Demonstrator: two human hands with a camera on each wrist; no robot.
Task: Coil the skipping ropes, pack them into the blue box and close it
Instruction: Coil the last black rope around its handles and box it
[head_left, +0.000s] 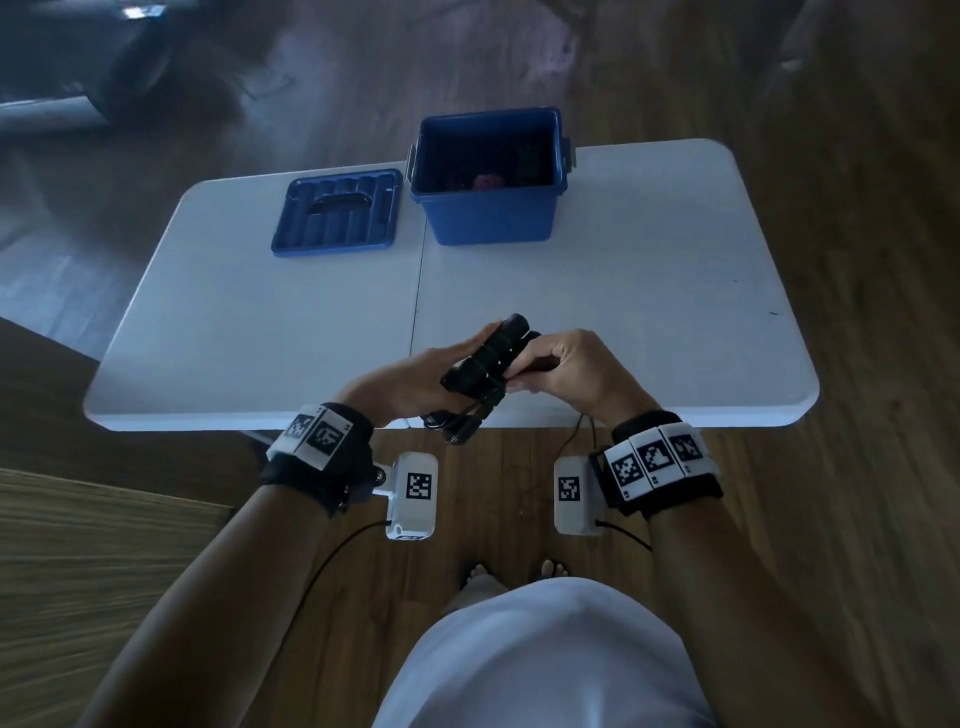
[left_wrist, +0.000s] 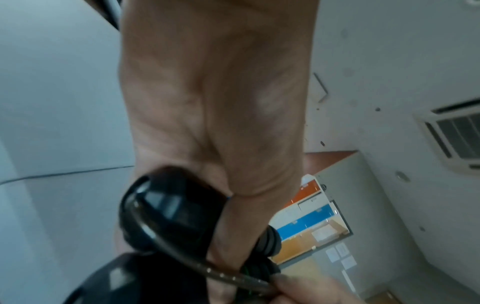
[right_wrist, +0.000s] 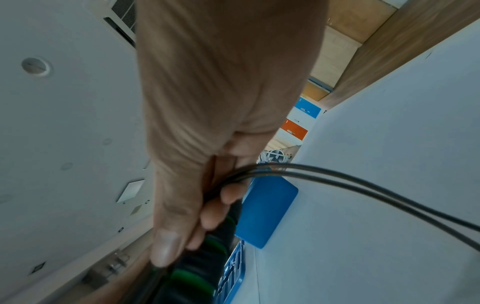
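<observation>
A black skipping rope (head_left: 485, 366) with green-ringed handles is held above the table's (head_left: 649, 312) near edge: cradled by the left hand (head_left: 415, 382), its cord pinched by the right hand (head_left: 569, 371). Coiling appears nearly finished. Next, the bundle must be carried to the open blue box (head_left: 488, 213) at the far edge; its lid (head_left: 337, 213) lies alongside.
</observation>
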